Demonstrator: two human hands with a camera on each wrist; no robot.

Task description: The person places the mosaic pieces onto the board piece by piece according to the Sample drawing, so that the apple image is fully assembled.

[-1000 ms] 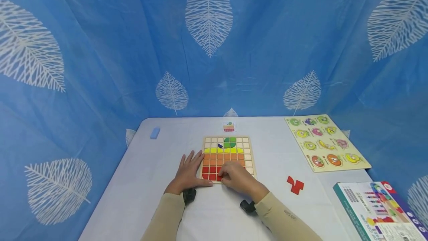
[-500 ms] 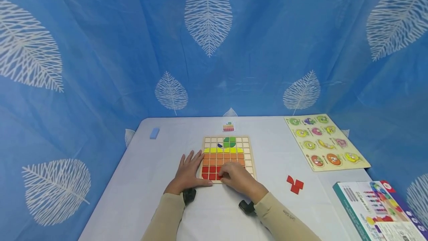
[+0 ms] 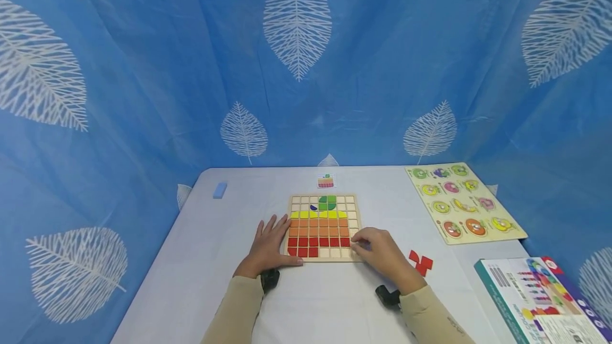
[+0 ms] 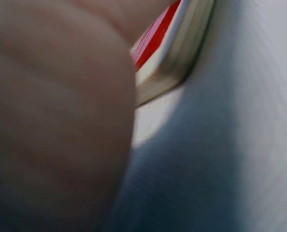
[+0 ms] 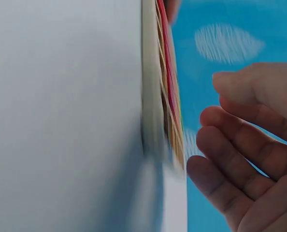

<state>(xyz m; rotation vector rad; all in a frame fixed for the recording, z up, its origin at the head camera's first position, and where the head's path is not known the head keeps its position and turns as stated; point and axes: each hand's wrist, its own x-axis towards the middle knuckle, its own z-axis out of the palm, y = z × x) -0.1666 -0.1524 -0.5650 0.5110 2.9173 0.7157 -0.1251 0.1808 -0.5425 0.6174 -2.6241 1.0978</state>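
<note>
Resting flat, left hand (image 3: pixel 268 246) steadies board (image 3: pixel 323 228) mid-desk. Right hand (image 3: pixel 380 251), fingers loosely curled, empty, at board's right corner. Red pieces (image 3: pixel 422 262) just right, nearer right hand.

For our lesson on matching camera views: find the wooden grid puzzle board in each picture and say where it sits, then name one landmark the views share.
Head view: the wooden grid board lies at centre on the table, between the left hand and right hand.
Left wrist view: its corner shows top centre, beside the palm.
Right wrist view: edge-on, a vertical strip at centre.
Shared landmark: the board's red tiles.
</note>
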